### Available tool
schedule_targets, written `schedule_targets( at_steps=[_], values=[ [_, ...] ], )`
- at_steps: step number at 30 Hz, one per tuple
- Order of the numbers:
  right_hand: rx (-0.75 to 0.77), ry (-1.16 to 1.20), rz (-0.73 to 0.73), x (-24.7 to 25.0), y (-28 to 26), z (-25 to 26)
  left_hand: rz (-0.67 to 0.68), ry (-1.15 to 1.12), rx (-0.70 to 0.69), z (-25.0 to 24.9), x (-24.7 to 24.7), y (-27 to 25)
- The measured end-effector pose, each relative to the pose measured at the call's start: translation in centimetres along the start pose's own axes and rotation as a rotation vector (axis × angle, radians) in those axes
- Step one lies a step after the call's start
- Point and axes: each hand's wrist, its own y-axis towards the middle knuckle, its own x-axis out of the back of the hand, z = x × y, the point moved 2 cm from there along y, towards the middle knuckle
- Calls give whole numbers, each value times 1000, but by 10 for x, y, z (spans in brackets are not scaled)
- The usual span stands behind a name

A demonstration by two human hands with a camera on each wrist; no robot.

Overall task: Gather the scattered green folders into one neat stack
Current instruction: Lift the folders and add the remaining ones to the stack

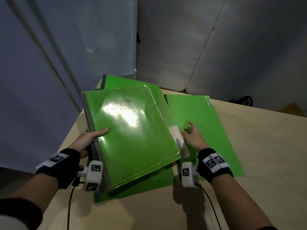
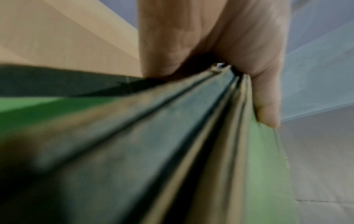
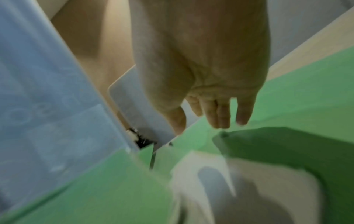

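Note:
A glossy bundle of green folders is tilted up off the table. My left hand grips its grey spine edge, thumb on top and fingers underneath. Beneath it lie other green folders: one at the back and one at the front. A flat green folder with a handwritten tab lies to the right. My right hand hovers over that folder with fingers straight and loose, holding nothing.
The folders sit on a light wooden table whose left edge runs close to my left hand. A pale curtain and white padded wall stand behind. A dark object sits past the far right edge.

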Motion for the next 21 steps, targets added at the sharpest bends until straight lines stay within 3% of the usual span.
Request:
schedule_targets(
  at_steps=[4, 7, 10, 14, 21],
  values=[
    [-228, -184, -267, 48, 31, -37, -19, 48, 4, 4, 3, 3],
    [-425, -317, -268, 54, 33, -65, -75, 109, -22, 4, 14, 16],
    [-435, -309, -282, 49, 20, -70, -118, 162, -27, 16, 30, 48],
    [-432, -318, -300, 54, 22, -73, -106, 111, -99, -7, 2, 17],
    [-443, -282, -297, 73, 26, -79, -24, 75, -99, -14, -17, 13]
  ],
)
